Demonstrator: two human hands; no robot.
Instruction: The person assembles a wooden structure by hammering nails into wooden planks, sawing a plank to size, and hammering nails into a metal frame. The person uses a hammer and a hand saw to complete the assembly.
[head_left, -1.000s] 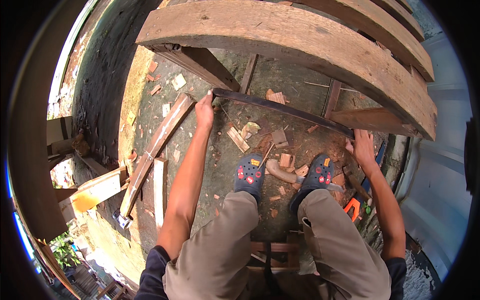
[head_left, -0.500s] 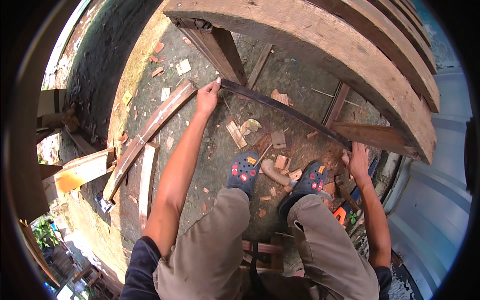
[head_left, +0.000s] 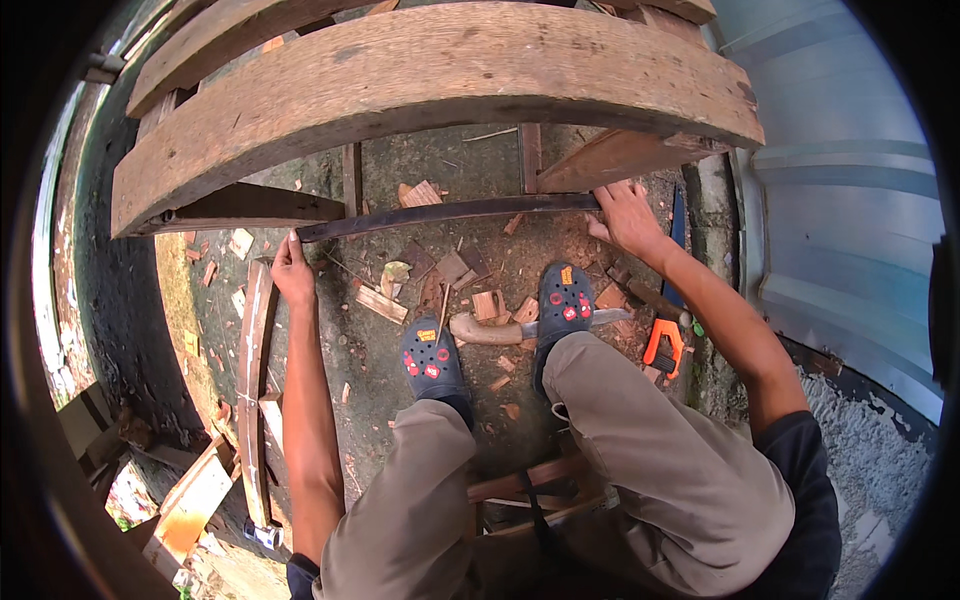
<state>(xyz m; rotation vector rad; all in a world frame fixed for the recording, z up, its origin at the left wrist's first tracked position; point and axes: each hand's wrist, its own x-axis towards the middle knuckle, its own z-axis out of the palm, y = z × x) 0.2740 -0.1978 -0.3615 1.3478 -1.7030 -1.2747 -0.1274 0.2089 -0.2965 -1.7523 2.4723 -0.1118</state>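
Note:
A long dark wooden strip [head_left: 450,212] spans crosswise beneath a slatted wooden bench or table [head_left: 450,60]. My left hand [head_left: 292,272] is closed at the strip's left end, fingertips pinched on it beside the left leg [head_left: 250,205]. At the other end, my right hand [head_left: 630,222] grips the strip near the right leg [head_left: 625,160], its thumb below. The far sides of both ends are partly hidden by my fingers and the legs.
Wood offcuts [head_left: 490,305] litter the concrete floor around my clogs [head_left: 433,360]. A wooden-handled blade [head_left: 490,330] lies by my feet, with an orange-handled saw [head_left: 663,348] to the right. A marked plank [head_left: 254,390] lies left; metal sheeting [head_left: 840,220] stands right.
My view has turned, so the bench and strip now lie nearly level across the picture. Both hands keep hold of the strip's ends.

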